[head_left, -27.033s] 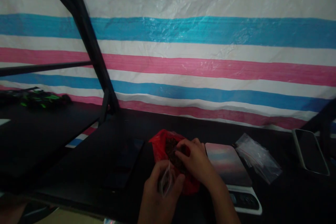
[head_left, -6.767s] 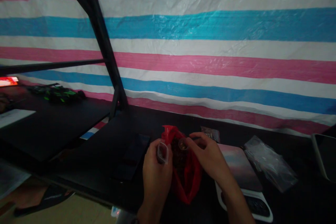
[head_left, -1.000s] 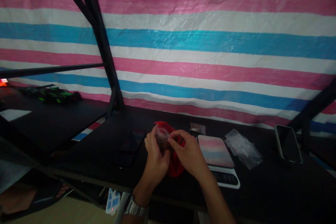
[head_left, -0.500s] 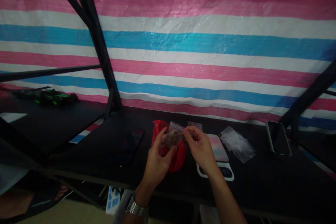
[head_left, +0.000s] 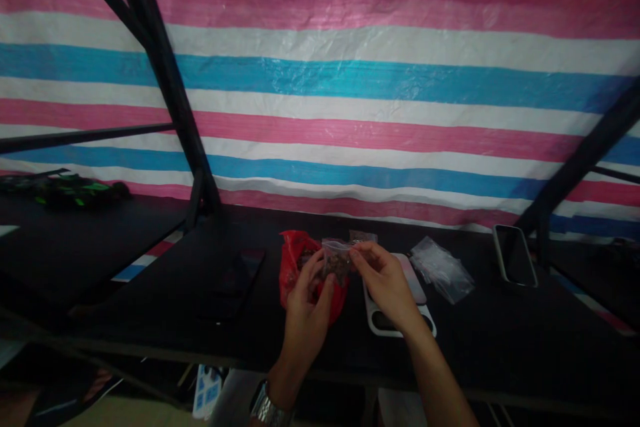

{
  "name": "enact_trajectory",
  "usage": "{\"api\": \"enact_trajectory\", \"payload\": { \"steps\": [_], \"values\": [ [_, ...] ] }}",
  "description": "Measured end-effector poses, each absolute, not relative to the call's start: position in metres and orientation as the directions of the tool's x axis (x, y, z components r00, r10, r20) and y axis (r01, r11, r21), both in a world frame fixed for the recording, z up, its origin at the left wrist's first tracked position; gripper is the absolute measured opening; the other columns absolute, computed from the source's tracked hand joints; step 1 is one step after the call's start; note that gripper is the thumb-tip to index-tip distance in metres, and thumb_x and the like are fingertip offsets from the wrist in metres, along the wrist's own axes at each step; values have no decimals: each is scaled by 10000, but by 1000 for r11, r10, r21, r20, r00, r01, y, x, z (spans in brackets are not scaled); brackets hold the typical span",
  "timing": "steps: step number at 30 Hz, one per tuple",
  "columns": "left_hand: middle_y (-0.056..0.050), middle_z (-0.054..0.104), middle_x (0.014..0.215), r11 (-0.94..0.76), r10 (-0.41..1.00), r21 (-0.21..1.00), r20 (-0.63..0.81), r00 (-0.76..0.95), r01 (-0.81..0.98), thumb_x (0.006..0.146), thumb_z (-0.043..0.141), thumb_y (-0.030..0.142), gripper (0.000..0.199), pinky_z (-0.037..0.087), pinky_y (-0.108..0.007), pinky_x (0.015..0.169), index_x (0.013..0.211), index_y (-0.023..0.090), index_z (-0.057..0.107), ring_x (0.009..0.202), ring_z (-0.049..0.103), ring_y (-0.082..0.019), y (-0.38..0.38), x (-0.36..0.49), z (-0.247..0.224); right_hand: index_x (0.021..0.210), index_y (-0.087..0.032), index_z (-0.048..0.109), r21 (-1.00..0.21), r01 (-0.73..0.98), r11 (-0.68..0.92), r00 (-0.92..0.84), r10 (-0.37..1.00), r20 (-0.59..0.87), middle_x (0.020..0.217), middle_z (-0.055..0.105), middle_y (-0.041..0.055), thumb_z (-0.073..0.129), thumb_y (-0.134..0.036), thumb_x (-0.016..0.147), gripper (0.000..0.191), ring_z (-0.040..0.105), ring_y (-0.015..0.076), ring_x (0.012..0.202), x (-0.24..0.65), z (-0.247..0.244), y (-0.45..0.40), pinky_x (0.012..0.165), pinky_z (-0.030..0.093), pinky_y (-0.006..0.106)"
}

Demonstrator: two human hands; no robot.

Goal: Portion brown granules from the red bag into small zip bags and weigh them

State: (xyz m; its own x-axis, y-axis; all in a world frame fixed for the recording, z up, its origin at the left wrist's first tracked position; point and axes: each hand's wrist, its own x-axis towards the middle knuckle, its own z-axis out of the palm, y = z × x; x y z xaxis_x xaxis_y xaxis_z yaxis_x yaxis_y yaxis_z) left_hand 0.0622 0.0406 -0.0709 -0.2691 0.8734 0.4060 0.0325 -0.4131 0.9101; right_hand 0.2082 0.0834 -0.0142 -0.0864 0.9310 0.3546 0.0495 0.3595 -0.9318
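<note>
The small clear bag [head_left: 336, 259], dark bits inside, is now held up between both hands above the red bag [head_left: 295, 267] rather than against it; its top edge is pinched by the left hand [head_left: 306, 307] and right hand [head_left: 385, 283], fingers closed, beside the scale [head_left: 400, 327]

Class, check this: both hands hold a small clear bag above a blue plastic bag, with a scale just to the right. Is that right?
Not quite. The head view shows both hands, left hand and right hand, holding the small clear bag, and the scale sits to the right, but the plastic bag underneath is red, not blue.
</note>
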Motion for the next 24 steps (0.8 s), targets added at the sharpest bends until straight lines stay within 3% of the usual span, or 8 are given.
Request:
{"api": "enact_trajectory", "payload": {
  "steps": [12,15,24],
  "values": [
    [-85,775,1273,-449,826,853,510,-240,267,971,676,306,384,573,-432,1070,1351,250,658,1164,746,-246,37,60,-72,876,-243,693,-919,111,379,-44,925,377,805,740,25,710,-519,861,277,676,204,736,220,-21,79,678,517,314],
    [-85,772,1194,-458,798,818,551,-244,349,981,661,307,350,572,-430,1026,1325,240,667,1082,736,-239,36,57,-73,875,-249,657,-917,125,379,10,924,383,796,734,22,690,-576,857,329,661,193,691,231,-21,84,636,507,309],
    [-88,763,1196,-495,748,655,656,-103,571,1009,610,252,207,517,-444,1084,1191,231,705,1173,694,-259,33,44,-65,865,-236,641,-918,244,314,282,882,376,695,671,3,723,-642,769,426,614,197,648,287,-24,103,646,478,337]
  ]
}}
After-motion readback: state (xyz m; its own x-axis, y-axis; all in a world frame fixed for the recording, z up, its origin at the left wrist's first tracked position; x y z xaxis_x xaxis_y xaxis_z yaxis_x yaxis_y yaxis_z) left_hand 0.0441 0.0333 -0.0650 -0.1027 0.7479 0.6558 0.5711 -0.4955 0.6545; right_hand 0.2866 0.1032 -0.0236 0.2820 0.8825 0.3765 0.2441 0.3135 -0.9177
